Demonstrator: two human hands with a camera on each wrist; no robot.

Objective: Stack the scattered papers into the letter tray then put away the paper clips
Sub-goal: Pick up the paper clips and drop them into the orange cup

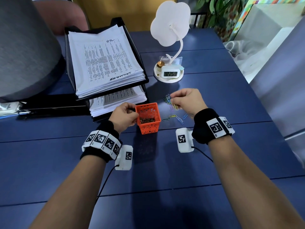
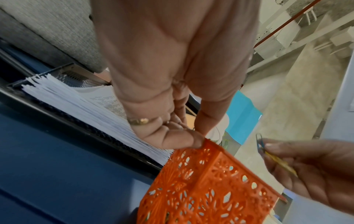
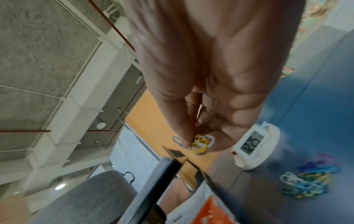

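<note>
On the blue table, a black two-tier letter tray sits at left, both tiers stacked with printed papers. Just beside its lower tier stands an orange perforated basket, paper clips in its bottom; left hand grips its near-left rim, thumb and fingers curled over the edge. Right hand hangs above the table, fingertips pinching a bunch of coloured paper clips. Loose clips lie on the table right of the basket.
</note>
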